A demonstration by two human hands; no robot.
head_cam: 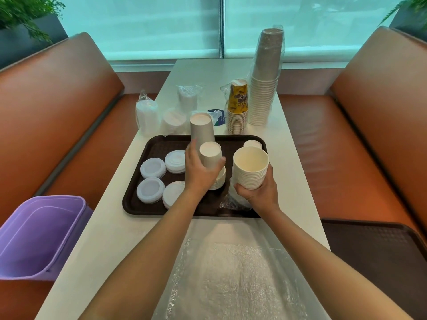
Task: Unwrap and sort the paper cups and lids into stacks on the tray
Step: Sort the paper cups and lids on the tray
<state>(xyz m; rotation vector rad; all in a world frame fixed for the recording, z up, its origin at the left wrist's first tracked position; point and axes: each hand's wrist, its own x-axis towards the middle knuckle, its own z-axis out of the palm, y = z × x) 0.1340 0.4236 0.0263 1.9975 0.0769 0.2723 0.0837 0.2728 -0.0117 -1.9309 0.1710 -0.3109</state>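
Note:
On the dark brown tray (138,199) my left hand (199,174) grips an upside-down stack of white paper cups (211,155) that stands at the tray's middle. My right hand (258,190) holds a second stack of white cups (250,167), mouth up, over the tray's right side, with crumpled clear wrap (233,202) hanging under it. A taller grey upturned cup stack (201,128) stands behind my left hand. Several white lid stacks (153,168) lie on the tray's left half. One more white piece (252,143), cup or lid I cannot say, sits at the far right corner.
Behind the tray stand wrapped lid packs (146,116), a yellow printed cup stack (237,107) and a tall wrapped grey cup stack (266,77). A flat clear plastic sheet (231,273) lies near me. A purple bin (39,236) sits on the left bench, another brown tray (379,255) on the right bench.

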